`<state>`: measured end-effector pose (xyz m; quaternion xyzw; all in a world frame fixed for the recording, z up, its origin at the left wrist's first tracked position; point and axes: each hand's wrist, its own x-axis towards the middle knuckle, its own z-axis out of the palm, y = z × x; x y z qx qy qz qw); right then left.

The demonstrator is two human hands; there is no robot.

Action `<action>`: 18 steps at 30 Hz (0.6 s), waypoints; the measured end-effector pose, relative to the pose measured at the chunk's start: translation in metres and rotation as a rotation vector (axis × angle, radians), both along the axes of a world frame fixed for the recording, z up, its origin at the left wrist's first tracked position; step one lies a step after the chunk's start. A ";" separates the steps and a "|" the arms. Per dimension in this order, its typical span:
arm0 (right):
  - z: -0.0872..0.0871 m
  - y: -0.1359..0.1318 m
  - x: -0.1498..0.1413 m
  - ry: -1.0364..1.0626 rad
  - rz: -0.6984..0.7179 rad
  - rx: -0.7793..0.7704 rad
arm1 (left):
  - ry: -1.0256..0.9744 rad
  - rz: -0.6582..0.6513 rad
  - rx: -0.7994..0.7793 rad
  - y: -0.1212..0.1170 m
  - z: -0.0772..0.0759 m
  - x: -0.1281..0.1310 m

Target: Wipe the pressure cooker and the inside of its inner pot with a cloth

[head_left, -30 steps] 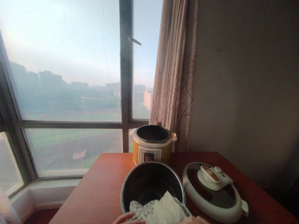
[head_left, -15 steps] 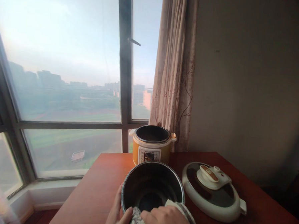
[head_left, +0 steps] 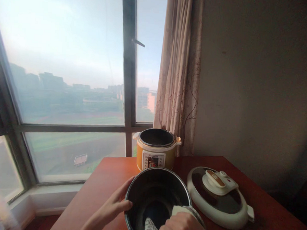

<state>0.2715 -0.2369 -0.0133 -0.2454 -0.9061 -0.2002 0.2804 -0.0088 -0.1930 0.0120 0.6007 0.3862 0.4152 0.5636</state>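
A dark inner pot (head_left: 162, 182) stands tilted toward me at the near edge of view, its shiny rim facing up. My left hand (head_left: 115, 204) grips its left side, thumb over the rim and fingers around the outside. My right hand (head_left: 186, 226) is closed on a patterned grey-and-white cloth (head_left: 151, 228). One end of the cloth hangs inside the pot, and a pale part pokes up by the right rim. Right behind the pot sits a yellow electric cooker (head_left: 155, 151) with its top uncovered.
On the right of the reddish wooden table (head_left: 87, 197) lies the white cooker lid (head_left: 218, 197), handle side up. A window (head_left: 66, 100) fills the left, with a curtain (head_left: 177, 75) beside it and a plain wall at right.
My left hand has shifted up along the pot's left rim, away from the cloth. My right hand moved slightly right with the cloth, and the pot shifted slightly right and down.
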 end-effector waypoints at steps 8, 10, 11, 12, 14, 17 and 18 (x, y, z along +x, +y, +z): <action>-0.007 0.007 -0.007 0.059 -0.068 -0.003 | -0.080 0.175 -0.037 0.018 -0.017 0.009; -0.011 0.008 -0.012 0.045 -0.113 0.002 | -0.094 0.413 -0.032 0.014 -0.034 0.013; -0.012 0.008 -0.016 0.038 -0.135 0.005 | -0.114 0.514 -0.023 0.008 -0.041 0.016; -0.014 0.008 -0.019 0.038 -0.154 0.014 | -0.140 0.589 -0.007 0.002 -0.046 0.019; -0.016 0.008 -0.027 0.059 -0.188 0.051 | -0.174 0.632 0.033 -0.015 -0.054 0.025; -0.023 0.010 -0.042 0.116 -0.177 0.129 | -0.108 0.541 0.051 -0.038 -0.064 0.032; -0.028 0.010 -0.047 0.123 -0.169 0.135 | -0.084 0.546 0.073 -0.043 -0.068 0.034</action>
